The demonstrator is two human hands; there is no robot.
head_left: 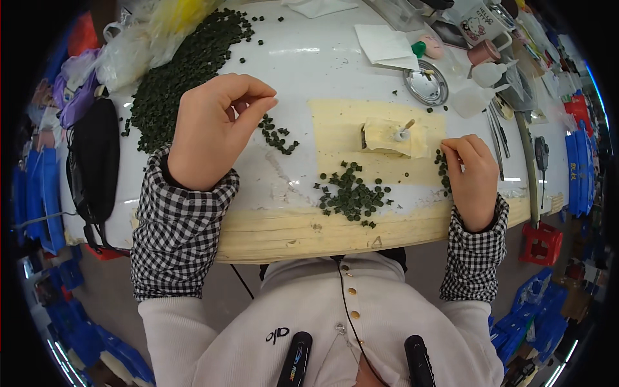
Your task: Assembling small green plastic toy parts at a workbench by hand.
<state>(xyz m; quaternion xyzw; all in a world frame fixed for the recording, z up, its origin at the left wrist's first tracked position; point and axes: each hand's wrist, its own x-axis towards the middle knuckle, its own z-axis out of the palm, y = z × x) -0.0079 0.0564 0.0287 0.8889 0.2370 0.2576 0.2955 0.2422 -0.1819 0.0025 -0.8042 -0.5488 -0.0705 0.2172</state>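
Note:
My left hand (216,132) is raised over the table beside a large heap of small dark green pieces (187,64), its thumb and index fingertips pinched together. Whatever they hold, if anything, is too small to make out. A loose scatter of the same green pieces (278,138) lies just right of it. At the right, my right hand (474,180) is closed in a pinch beside a small cluster of green pieces (442,169); its fingertips hide what they grip. Between the hands a tape-wrapped block (393,137) with a short upright peg (405,131) sits on yellowish tape (332,135).
Another pile of green pieces (353,193) lies near the wooden front edge (309,235). A round metal dish (425,84), white paper (387,46), squeeze bottles (471,100) and tweezers (500,132) stand at right. Plastic bags (142,48) and a black pouch (95,174) are at left.

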